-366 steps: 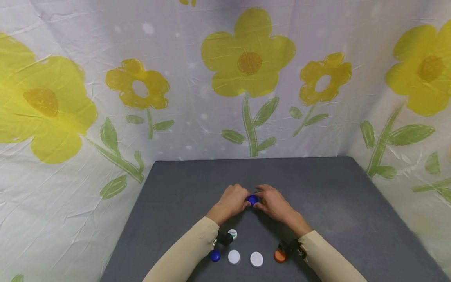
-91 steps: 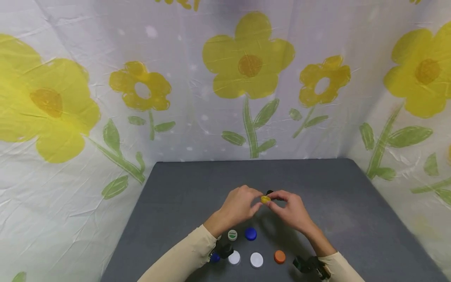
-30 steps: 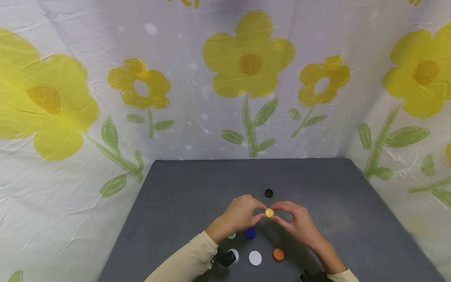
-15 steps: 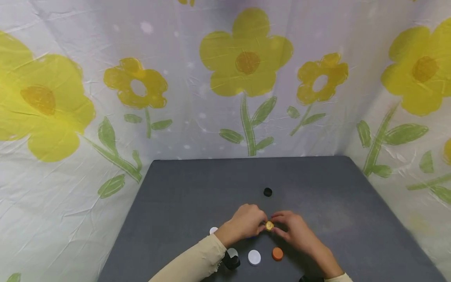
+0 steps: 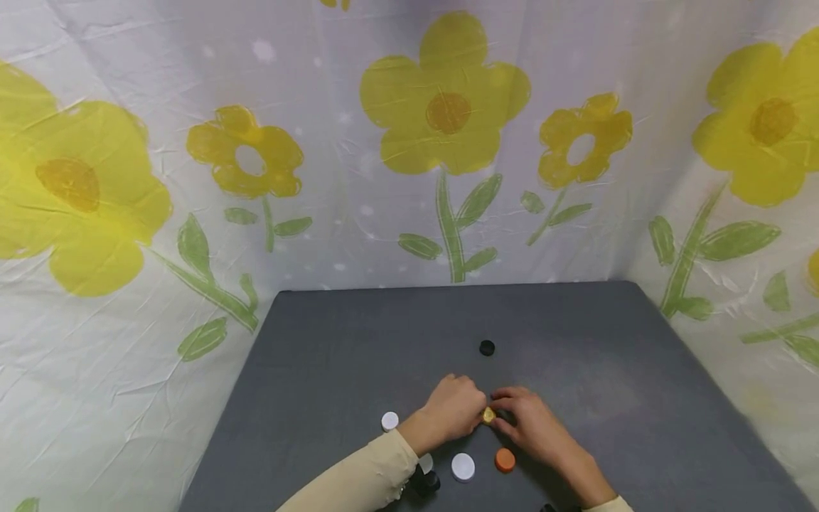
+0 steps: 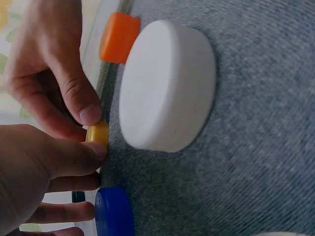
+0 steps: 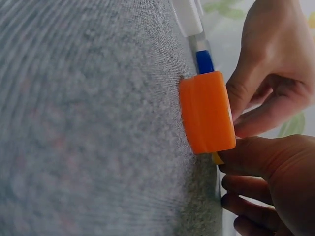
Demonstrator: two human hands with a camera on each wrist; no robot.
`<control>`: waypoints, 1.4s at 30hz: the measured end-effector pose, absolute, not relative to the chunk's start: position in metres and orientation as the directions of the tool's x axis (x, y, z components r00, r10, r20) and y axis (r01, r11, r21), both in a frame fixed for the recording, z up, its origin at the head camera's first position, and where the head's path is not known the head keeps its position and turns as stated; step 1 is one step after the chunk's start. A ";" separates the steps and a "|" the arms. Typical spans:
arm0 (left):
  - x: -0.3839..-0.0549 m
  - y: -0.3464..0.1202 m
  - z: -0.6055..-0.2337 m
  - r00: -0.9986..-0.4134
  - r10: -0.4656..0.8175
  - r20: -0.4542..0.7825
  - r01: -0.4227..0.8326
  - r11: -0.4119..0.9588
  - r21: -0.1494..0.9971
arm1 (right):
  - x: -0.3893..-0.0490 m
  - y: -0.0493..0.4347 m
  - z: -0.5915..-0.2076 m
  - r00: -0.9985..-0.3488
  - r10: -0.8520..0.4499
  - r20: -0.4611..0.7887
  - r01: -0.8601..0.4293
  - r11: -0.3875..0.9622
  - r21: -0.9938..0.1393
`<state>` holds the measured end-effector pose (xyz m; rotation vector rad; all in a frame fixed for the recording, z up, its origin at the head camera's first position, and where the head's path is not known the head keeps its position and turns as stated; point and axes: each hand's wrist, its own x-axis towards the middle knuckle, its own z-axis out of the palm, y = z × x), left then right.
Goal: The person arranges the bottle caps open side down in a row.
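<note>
A small yellow bottle cap is between my two hands, low over the grey table. My left hand pinches its left side, the thumb showing against it in the left wrist view. From the other side my right hand holds it with thumb and fingertips. A blue cap lies by the left hand's lower fingers and is hidden from the head view. In the right wrist view an orange cap covers most of the yellow one.
Nearer the person are the orange cap, a white cap and another white cap partly behind the left wrist camera. A white-looking cap lies beside the left forearm. Farther back is a black cap.
Both hands have brought the yellow cap nearer the person, away from the black cap, and lowered it toward the table. The blue cap held earliest now lies on the table.
</note>
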<state>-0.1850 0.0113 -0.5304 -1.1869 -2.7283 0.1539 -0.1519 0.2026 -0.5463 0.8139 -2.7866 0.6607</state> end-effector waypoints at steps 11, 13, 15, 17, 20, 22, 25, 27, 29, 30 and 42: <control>-0.185 0.012 -0.530 -0.659 0.746 0.101 0.727 0.665 -0.172 | -0.151 0.202 -0.542 -0.859 -0.464 0.215 -0.512 0.775 -0.372; -0.187 0.009 -0.531 -0.654 0.749 0.105 0.734 0.662 -0.151 | -0.152 0.203 -0.541 -0.863 -0.461 0.205 -0.504 0.776 -0.379; -0.191 0.006 -0.530 -0.653 0.749 0.112 0.737 0.662 -0.134 | -0.153 0.204 -0.540 -0.866 -0.457 0.201 -0.499 0.775 -0.388; -0.196 0.003 -0.526 -0.658 0.743 0.119 0.734 0.669 -0.118 | -0.155 0.206 -0.539 -0.866 -0.454 0.211 -0.500 0.772 -0.393; -0.205 -0.001 -0.516 -0.673 0.727 0.137 0.721 0.686 -0.099 | -0.160 0.208 -0.535 -0.861 -0.449 0.240 -0.509 0.773 -0.380; -0.213 -0.004 -0.509 -0.686 0.712 0.148 0.709 0.700 -0.084 | -0.166 0.209 -0.532 -0.855 -0.445 0.268 -0.517 0.776 -0.362; -0.224 -0.007 -0.499 -0.707 0.689 0.161 0.691 0.721 -0.056 | -0.176 0.210 -0.527 -0.847 -0.435 0.307 -0.523 0.787 -0.328; -0.231 -0.008 -0.494 -0.716 0.678 0.167 0.682 0.730 -0.042 | -0.183 0.212 -0.522 -0.844 -0.425 0.327 -0.520 0.796 -0.310; -0.237 -0.009 -0.490 -0.722 0.670 0.172 0.676 0.736 -0.030 | -0.191 0.214 -0.517 -0.850 -0.414 0.327 -0.509 0.807 -0.299; -0.240 -0.009 -0.489 -0.725 0.667 0.173 0.673 0.739 -0.029 | -0.195 0.215 -0.514 -0.855 -0.408 0.321 -0.500 0.813 -0.299; -0.278 0.006 -0.484 -0.779 0.616 0.116 0.623 0.781 0.041 | -0.236 0.214 -0.497 -0.875 -0.388 0.289 -0.465 0.838 -0.285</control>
